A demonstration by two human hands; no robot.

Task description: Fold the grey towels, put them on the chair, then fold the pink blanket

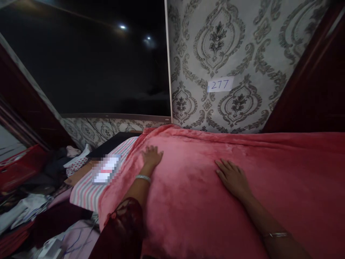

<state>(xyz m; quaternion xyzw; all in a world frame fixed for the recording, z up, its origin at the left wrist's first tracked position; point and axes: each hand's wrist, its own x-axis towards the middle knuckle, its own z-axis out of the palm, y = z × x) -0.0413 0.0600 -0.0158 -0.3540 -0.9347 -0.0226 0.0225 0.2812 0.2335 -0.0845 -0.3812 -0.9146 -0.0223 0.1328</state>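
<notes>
pressing flat and open-palmed on the soft pink fleece blanket (242, 187) spreading wide left to right across the bed, left hand (151, 157) resting near its left edge beside the striped pink-and-white sheet (86, 192), right hand (232, 177) lying nearer the middle, neither gripping anything.

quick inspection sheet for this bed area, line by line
surface: bed under striped sheet, showing at the left edge
job's things: pink blanket spread over the bed
clutter: clothes heap on the left beside the bed
grips: left hand and right hand lie flat and open on the blanket, holding nothing
cables: thin wires at lower left
surroundings: patterned wallpaper with a 277 label; dark screen on the wall
</notes>
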